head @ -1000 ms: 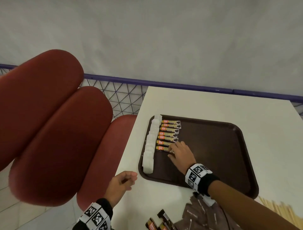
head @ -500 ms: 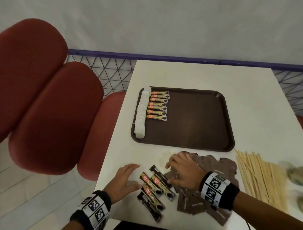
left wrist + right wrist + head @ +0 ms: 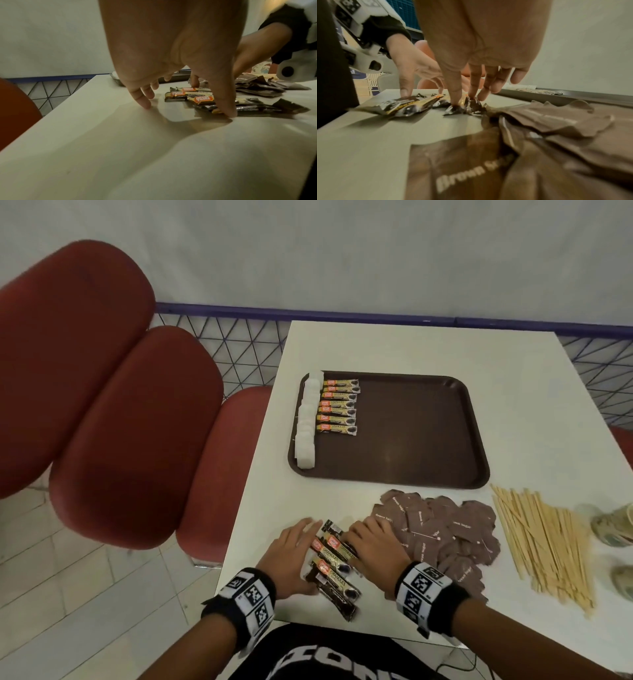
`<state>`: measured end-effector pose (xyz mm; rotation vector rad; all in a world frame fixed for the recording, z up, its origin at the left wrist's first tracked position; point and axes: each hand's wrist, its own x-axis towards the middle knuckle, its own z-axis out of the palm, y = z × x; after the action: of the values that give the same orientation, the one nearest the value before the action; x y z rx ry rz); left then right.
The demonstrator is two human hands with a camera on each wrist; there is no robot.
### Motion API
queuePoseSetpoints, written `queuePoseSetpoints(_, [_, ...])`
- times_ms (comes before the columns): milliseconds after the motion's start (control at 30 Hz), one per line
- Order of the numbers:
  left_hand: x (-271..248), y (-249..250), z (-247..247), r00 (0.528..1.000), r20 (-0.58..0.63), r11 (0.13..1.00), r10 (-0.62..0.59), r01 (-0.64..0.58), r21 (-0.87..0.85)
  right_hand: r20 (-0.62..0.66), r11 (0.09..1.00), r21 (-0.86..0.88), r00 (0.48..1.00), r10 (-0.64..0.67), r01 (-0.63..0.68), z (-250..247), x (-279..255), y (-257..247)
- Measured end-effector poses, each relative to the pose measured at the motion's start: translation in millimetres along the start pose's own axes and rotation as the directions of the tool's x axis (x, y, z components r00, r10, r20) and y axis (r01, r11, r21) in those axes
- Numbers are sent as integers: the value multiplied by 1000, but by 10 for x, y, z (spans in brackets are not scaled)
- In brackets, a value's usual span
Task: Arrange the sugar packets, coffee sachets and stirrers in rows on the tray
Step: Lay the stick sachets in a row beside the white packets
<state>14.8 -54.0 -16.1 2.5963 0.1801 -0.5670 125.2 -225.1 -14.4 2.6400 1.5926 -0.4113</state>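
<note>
red cushioned seats (image 3: 130,419), white table (image 3: 411,347), blue mesh railing (image 3: 236,344), pale wall (image 3: 342,251)

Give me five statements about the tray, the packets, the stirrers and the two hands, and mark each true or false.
1. Seven coffee sachets lie in a row on the tray. True.
2. The wooden stirrers lie on the tray. False: they lie on the table, right of the tray.
3. Both the left hand and the right hand touch the loose coffee sachets near the table's front edge. True.
4. The brown sugar packets are lined up on the tray. False: they lie heaped on the table.
5. White packets line the tray's left edge. True.
</note>
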Motion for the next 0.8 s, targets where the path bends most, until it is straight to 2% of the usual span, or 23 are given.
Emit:
queuePoseSetpoints(133, [87,-7,-49,1000,-6,1000,5,-5,-17,-103,987,151,992,69,-53,-71,10,-90])
queuePoseSetpoints(233, [101,-23,-79,1000,-19,999,-10,9,-49,-11,919,375,991,134,-120,-115,-15,-119])
queuePoseSetpoints(300, [103,-31,-69,1000,-14,998,-18,18,-57,38,899,417,991,128,-133,-104,-43,-166])
queuePoseSetpoints(433, [117,-37,-24,998,-31,996,-57,54,-76,135,951,281,987,91,-126,17,-46,-316])
queuePoseSetpoints(667, [173,5,44,976,-148,974,-161,133,-185,7,978,169,993,119,-118,116,228,-425])
queuePoseSetpoints(800, [224,-20,20,956,-168,937,-241,185,-296,-59,990,102,993,104,-97,197,395,-417])
